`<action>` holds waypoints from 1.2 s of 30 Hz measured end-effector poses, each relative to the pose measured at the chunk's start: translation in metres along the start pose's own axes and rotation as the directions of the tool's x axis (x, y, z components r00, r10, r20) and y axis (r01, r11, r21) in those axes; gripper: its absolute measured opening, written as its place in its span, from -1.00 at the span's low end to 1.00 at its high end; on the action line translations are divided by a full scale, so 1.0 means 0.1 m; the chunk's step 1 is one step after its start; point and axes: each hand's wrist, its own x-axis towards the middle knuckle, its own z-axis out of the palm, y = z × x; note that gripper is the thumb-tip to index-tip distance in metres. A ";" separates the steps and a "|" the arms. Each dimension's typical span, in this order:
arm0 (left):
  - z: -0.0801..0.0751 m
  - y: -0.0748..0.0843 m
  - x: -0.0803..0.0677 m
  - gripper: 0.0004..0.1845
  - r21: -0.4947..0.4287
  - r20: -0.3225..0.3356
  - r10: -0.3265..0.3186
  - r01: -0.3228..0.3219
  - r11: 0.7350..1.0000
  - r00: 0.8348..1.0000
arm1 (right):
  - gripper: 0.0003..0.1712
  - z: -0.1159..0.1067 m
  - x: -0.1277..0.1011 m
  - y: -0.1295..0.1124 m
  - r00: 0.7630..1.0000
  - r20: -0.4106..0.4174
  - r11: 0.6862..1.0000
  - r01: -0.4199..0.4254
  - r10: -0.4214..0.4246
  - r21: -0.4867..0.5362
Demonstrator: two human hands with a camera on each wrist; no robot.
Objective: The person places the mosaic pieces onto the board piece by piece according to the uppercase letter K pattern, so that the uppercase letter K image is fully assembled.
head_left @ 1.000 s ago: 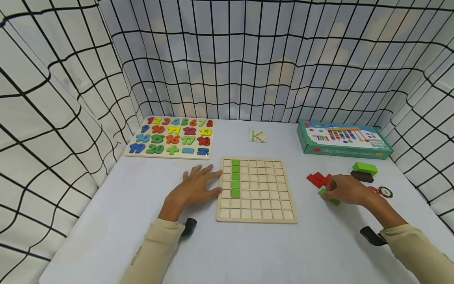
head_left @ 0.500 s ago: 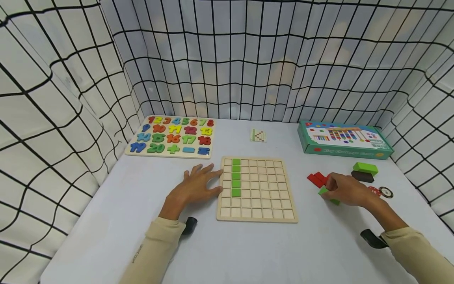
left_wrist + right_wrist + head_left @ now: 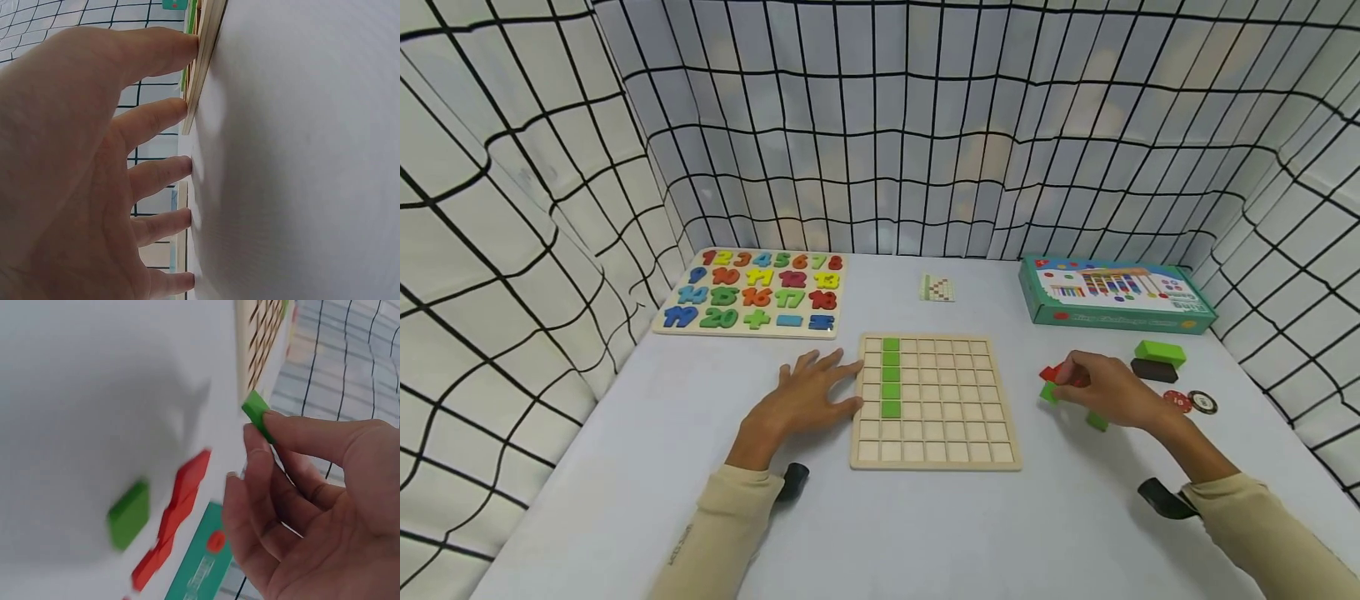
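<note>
My left hand (image 3: 801,406) rests with spread fingers at the left edge of a wooden grid board (image 3: 951,461); in the left wrist view the thumb and forefinger touch the board's edge (image 3: 205,56). A column of several green tiles (image 3: 891,390) fills squares near the board's left side. My right hand (image 3: 1108,390) pinches a green square tile (image 3: 256,411) between thumb and forefinger, held above the table right of the board. Below that hand lie another green tile (image 3: 129,514) and several red tiles (image 3: 181,494), partly hidden by the hand in the head view.
A number puzzle board (image 3: 748,293) lies at the back left. A small pattern card (image 3: 937,288) lies behind the grid board. On the right are a teal game box (image 3: 1116,296), a green block (image 3: 1161,353), a dark block (image 3: 1154,370) and two round chips (image 3: 1202,402). Black netting surrounds the table.
My right hand has lifted a green tile and moved it slightly left, away from the other green tile. The left hand keeps its place at the board; the head view has shifted slightly.
</note>
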 end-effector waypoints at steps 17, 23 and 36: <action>-0.01 -0.03 0.00 -0.28 0.012 -0.006 0.008 -0.008 1.000 1.000 | -0.86 0.75 0.51 -0.95 0.960 0.017 0.935 0.269 -0.281 0.231; -0.02 -0.03 0.02 -0.29 0.004 -0.010 0.020 -0.020 1.000 1.000 | -0.86 1.00 0.60 -1.21 0.933 0.057 0.907 0.330 -0.356 0.263; 0.02 -0.04 0.02 -0.30 -0.004 -0.027 0.042 -0.042 0.999 0.999 | -0.91 1.24 0.63 -1.37 0.937 0.152 0.940 0.285 -0.314 0.187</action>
